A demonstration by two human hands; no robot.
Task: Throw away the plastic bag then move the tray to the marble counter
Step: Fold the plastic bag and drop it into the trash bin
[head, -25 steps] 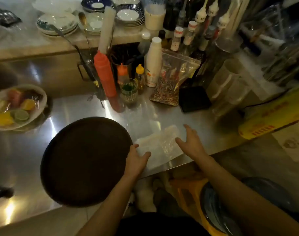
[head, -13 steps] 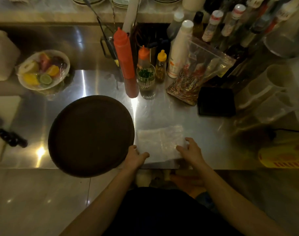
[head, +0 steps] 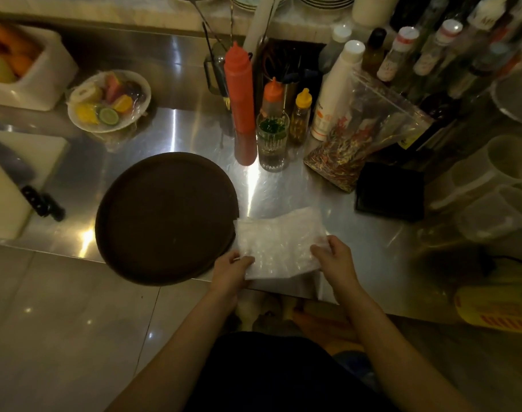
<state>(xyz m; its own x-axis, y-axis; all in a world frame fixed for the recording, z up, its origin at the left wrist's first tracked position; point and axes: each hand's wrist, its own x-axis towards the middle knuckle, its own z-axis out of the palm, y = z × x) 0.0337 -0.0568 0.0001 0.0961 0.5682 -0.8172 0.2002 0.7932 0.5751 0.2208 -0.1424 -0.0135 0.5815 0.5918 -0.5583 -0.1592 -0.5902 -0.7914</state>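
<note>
A crinkled, translucent plastic bag point(head: 279, 243), roughly rectangular, is being gripped at both near corners: the left hand point(head: 231, 270) is closed on its left corner, the right hand point(head: 334, 257) is pinched on its right edge. The bag is being held at the near edge of the reflective steel worktop point(head: 358, 254), its far left corner overlapping the tray's rim. Just left of the left hand, a round, matte, dark brown tray point(head: 167, 217) is lying flat, its near edge overhanging the worktop. Beyond the hands, a tall red squeeze bottle point(head: 240, 96) is standing upright.

Dark brown tray point(head: 164, 215); clear whitish plastic bag point(head: 279, 240).
</note>
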